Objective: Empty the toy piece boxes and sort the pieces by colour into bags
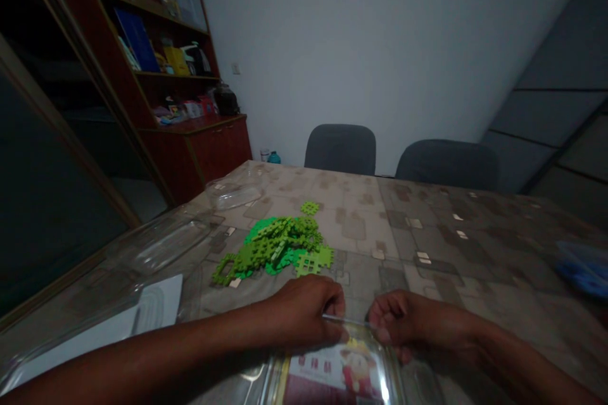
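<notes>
My left hand [306, 316] and my right hand [403, 323] are both curled at the far edge of a clear plastic package [332, 373] with a red and white printed card inside, lying at the table's near edge. The fingers of each hand pinch the package's top rim. Just beyond my hands lies a pile of green interlocking plastic pieces [278, 243], with one loose green piece [310, 207] behind it.
The table [427, 240] has a patterned beige-grey cover. Clear plastic lids or trays [156, 247] and a white sheet [118, 323] lie at the left. A blue object [584, 269] sits at the right edge. Two grey chairs [340, 149] stand behind; a red-brown shelf [180, 76] at left.
</notes>
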`<state>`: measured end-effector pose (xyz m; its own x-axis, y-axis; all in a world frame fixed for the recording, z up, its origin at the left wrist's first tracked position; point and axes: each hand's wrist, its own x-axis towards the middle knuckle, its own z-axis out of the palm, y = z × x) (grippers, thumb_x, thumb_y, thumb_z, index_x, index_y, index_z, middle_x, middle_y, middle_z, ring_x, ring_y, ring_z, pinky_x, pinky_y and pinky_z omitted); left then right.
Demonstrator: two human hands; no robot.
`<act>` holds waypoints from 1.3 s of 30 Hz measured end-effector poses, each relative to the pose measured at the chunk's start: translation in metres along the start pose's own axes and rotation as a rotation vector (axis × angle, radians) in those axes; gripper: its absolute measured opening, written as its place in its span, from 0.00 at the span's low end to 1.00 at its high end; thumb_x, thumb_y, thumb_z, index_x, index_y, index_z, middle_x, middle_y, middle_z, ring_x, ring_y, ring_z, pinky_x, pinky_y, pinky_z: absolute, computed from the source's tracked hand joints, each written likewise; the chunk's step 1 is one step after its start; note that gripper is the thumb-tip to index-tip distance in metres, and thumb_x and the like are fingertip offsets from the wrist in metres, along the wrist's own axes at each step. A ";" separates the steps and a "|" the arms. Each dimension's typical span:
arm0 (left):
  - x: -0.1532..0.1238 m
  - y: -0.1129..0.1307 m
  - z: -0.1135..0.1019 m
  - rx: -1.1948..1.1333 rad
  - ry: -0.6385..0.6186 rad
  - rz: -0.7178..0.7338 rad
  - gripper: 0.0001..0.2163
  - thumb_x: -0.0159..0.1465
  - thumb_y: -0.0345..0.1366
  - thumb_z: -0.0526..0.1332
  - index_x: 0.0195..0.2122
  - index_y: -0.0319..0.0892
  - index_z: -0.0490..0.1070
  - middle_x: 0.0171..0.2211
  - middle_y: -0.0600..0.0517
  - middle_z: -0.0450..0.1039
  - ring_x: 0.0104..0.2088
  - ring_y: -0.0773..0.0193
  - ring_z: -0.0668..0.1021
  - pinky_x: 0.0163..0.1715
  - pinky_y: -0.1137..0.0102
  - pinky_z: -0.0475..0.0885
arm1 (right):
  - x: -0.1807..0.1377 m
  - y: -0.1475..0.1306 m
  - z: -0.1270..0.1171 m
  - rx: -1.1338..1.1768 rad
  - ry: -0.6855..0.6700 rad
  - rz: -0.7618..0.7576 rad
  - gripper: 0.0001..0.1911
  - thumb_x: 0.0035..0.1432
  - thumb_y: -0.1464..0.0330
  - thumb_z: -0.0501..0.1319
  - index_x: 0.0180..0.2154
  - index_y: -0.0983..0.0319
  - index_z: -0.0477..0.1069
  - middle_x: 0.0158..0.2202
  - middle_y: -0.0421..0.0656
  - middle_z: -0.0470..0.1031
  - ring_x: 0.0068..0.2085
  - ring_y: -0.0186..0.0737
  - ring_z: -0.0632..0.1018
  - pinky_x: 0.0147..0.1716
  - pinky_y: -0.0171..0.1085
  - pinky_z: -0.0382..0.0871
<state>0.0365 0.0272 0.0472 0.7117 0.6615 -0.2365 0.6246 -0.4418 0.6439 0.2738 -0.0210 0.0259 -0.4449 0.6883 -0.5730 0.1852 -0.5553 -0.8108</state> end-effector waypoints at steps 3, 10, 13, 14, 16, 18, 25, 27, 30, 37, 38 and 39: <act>0.009 0.005 0.002 -0.092 -0.076 0.020 0.10 0.52 0.37 0.72 0.30 0.42 0.73 0.25 0.59 0.67 0.27 0.67 0.68 0.24 0.74 0.55 | -0.002 0.001 0.004 0.002 0.042 -0.021 0.21 0.36 0.60 0.74 0.30 0.62 0.70 0.21 0.32 0.68 0.20 0.26 0.67 0.22 0.29 0.59; 0.016 0.008 0.007 -0.088 -0.071 0.006 0.11 0.51 0.31 0.72 0.28 0.42 0.69 0.24 0.60 0.65 0.26 0.68 0.67 0.22 0.74 0.52 | -0.009 -0.002 0.017 -0.383 0.289 -0.219 0.06 0.43 0.68 0.63 0.26 0.61 0.67 0.23 0.35 0.67 0.26 0.33 0.67 0.26 0.33 0.57; 0.009 0.003 -0.002 -0.066 -0.076 0.015 0.10 0.53 0.34 0.71 0.29 0.43 0.70 0.25 0.60 0.66 0.27 0.67 0.68 0.23 0.74 0.54 | -0.011 0.000 0.020 -0.415 0.305 -0.238 0.05 0.45 0.68 0.61 0.27 0.61 0.66 0.24 0.35 0.65 0.26 0.33 0.65 0.26 0.34 0.56; 0.004 -0.002 -0.007 -0.065 -0.073 0.034 0.09 0.53 0.35 0.70 0.30 0.43 0.71 0.26 0.59 0.67 0.28 0.67 0.68 0.24 0.74 0.55 | -0.012 0.002 0.019 -0.407 0.296 -0.240 0.05 0.46 0.67 0.60 0.27 0.61 0.65 0.24 0.34 0.65 0.26 0.32 0.65 0.26 0.34 0.55; -0.008 -0.015 -0.015 -0.101 -0.047 0.063 0.06 0.55 0.34 0.68 0.32 0.42 0.72 0.28 0.58 0.68 0.29 0.66 0.69 0.27 0.74 0.57 | -0.011 0.009 0.015 -0.416 0.309 -0.243 0.06 0.47 0.66 0.60 0.27 0.60 0.64 0.24 0.34 0.64 0.26 0.32 0.64 0.25 0.33 0.55; -0.022 -0.030 -0.021 -0.205 0.008 0.025 0.05 0.56 0.34 0.65 0.33 0.41 0.72 0.29 0.57 0.68 0.30 0.66 0.69 0.28 0.74 0.59 | -0.009 0.016 0.010 -0.452 0.320 -0.228 0.06 0.48 0.67 0.60 0.27 0.59 0.63 0.24 0.34 0.63 0.26 0.32 0.64 0.25 0.33 0.56; -0.044 -0.047 -0.010 -0.393 0.117 -0.150 0.06 0.53 0.33 0.65 0.31 0.39 0.71 0.25 0.59 0.65 0.26 0.68 0.66 0.24 0.75 0.57 | 0.000 0.018 0.008 -0.482 0.265 -0.304 0.07 0.55 0.66 0.59 0.27 0.59 0.64 0.26 0.35 0.66 0.28 0.34 0.66 0.27 0.34 0.57; -0.043 -0.044 -0.009 -0.405 0.126 -0.128 0.06 0.53 0.33 0.66 0.31 0.39 0.71 0.25 0.59 0.65 0.26 0.68 0.66 0.24 0.75 0.58 | 0.003 0.009 0.013 -0.464 0.227 -0.323 0.10 0.56 0.62 0.59 0.27 0.60 0.65 0.25 0.36 0.65 0.28 0.34 0.65 0.28 0.34 0.57; -0.040 -0.042 -0.004 -0.441 0.136 -0.094 0.05 0.53 0.31 0.64 0.31 0.39 0.72 0.25 0.58 0.66 0.26 0.68 0.66 0.24 0.75 0.57 | 0.014 -0.008 0.024 -0.448 0.159 -0.305 0.10 0.54 0.62 0.60 0.27 0.61 0.67 0.24 0.35 0.63 0.26 0.33 0.63 0.26 0.34 0.54; -0.033 -0.048 0.022 -0.696 0.205 -0.230 0.10 0.49 0.33 0.67 0.28 0.40 0.66 0.22 0.61 0.61 0.23 0.70 0.63 0.22 0.75 0.55 | 0.051 -0.036 0.056 -0.408 0.096 -0.315 0.03 0.47 0.70 0.61 0.27 0.64 0.72 0.23 0.35 0.68 0.26 0.31 0.66 0.26 0.32 0.57; -0.033 -0.049 0.024 -0.718 0.217 -0.222 0.10 0.49 0.34 0.67 0.29 0.40 0.66 0.22 0.60 0.61 0.24 0.70 0.63 0.22 0.75 0.55 | 0.053 -0.036 0.058 -0.409 0.101 -0.307 0.03 0.46 0.71 0.61 0.27 0.64 0.72 0.23 0.35 0.67 0.25 0.31 0.65 0.25 0.31 0.56; -0.034 -0.050 0.025 -0.738 0.228 -0.217 0.10 0.49 0.34 0.67 0.29 0.40 0.67 0.22 0.60 0.62 0.24 0.70 0.63 0.22 0.75 0.55 | 0.055 -0.036 0.059 -0.409 0.106 -0.303 0.03 0.46 0.71 0.62 0.27 0.64 0.72 0.22 0.35 0.67 0.25 0.31 0.65 0.24 0.31 0.56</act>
<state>-0.0107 0.0112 0.0051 0.4656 0.8295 -0.3085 0.3108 0.1731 0.9346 0.1909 0.0091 0.0304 -0.4448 0.8450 -0.2968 0.3985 -0.1101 -0.9105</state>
